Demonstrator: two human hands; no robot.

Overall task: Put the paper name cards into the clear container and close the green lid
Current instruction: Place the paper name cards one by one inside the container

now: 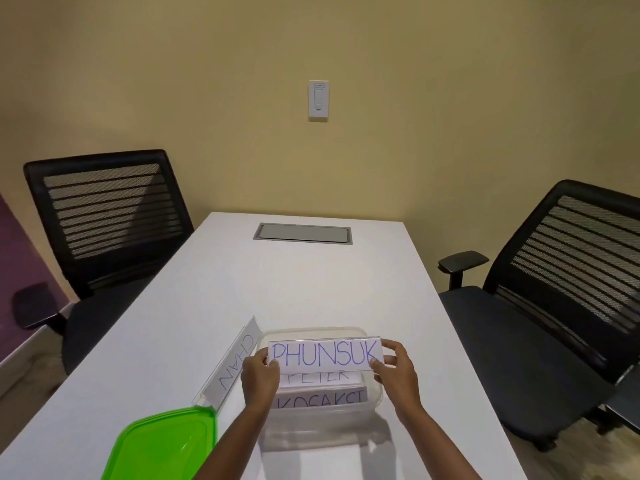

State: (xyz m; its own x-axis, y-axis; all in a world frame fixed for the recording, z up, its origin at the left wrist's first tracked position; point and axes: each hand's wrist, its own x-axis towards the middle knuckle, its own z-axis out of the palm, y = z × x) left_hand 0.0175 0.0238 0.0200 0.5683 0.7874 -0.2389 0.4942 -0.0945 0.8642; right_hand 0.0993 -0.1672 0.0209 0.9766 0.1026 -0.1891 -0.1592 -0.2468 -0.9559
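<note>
Here, two bare hands hold a long white name card between them. The left hand [259,375] pinches the card's left end, thumb in front and fingers behind. The right hand [394,370] pinches the right end the same way, its fingers narrowed onto the edge. The card [325,356] reads PHUNSUK in blue capitals and sits inside a clear plastic sleeve. It is held upright, facing the viewer, just above the open top of the clear container [372,393].

The container rests on the near part of a white table [311,282], between the two forearms. Two more cards already stand inside it. One reads PETER [320,376], partly hidden behind the held card. The nearer one [322,400] shows only the tops of its letters.

Another card [237,363], reading CHAN, lies on the table just left of the container, angled away. The green lid [162,445] lies at the near left, off the container, its far corner close to that card's near end.

Two black mesh office chairs stand either side of the table, one far left [104,216] and one right [561,282].

The card looks light and fairly stiff, though long enough to bend in the middle. Its plastic sleeve is probably slippery. Holding both short ends, as now, seems the steadiest way to lower it in straight.
</note>
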